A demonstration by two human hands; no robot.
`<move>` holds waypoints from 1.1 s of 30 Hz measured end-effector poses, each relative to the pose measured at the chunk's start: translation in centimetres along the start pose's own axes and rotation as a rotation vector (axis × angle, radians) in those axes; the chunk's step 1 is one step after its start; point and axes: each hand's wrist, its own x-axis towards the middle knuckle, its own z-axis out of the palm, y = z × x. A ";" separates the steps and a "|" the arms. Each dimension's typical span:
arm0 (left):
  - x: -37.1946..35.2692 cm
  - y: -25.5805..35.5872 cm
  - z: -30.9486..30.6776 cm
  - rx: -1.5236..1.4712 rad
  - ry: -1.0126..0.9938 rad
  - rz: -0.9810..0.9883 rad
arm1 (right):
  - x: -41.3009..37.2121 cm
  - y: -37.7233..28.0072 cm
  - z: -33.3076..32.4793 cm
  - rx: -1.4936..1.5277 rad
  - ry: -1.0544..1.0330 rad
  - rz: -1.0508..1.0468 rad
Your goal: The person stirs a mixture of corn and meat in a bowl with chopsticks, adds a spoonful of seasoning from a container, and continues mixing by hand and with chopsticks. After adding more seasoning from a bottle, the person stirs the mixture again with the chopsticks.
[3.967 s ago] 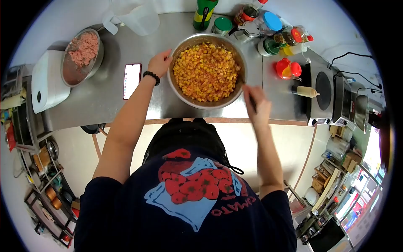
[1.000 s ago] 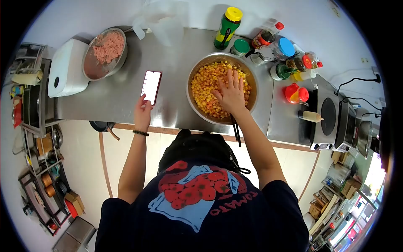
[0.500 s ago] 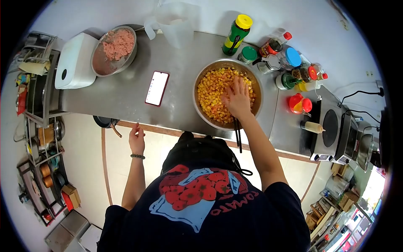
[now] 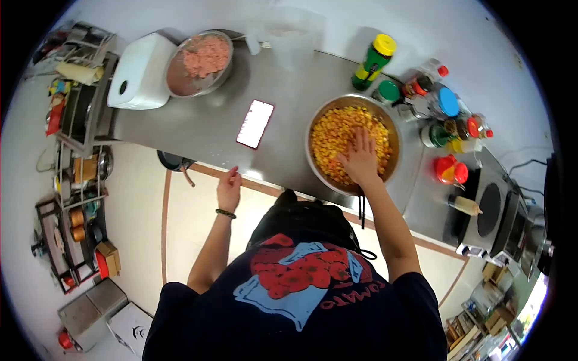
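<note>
My right hand (image 4: 361, 161) lies flat with spread fingers on a mass of yellow corn kernels (image 4: 337, 141) mixed with orange-pink bits. A round steel bowl (image 4: 314, 165) holds the corn. Dark chopsticks (image 4: 362, 210) stick out over the bowl's near rim, under my right wrist; their other ends are hidden. My left hand (image 4: 229, 189), with a beaded bracelet (image 4: 226, 213) on the wrist, is by the counter's front edge, fingers loosely bent and partly apart, nothing visible in them. Small white specks (image 4: 226, 163) dot the counter just beyond it.
A lit phone (image 4: 255, 124) lies on the steel counter (image 4: 186, 129). Behind it are a bowl (image 4: 174, 75) of minced meat (image 4: 206, 55) and a white appliance (image 4: 141, 72). A green bottle (image 4: 373, 63), several jars and a hotplate (image 4: 490, 210) are to the right. A pan (image 4: 170, 160) sits below the counter edge.
The whole view has shifted, so the counter things appear further right. My right hand remains on the corn with its fingers spread. My left hand is nearer the counter edge.
</note>
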 end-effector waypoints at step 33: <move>1.3 3.2 1.6 -0.049 -0.125 0.043 | -2.8 -0.1 -15.6 2.661 -0.098 0.325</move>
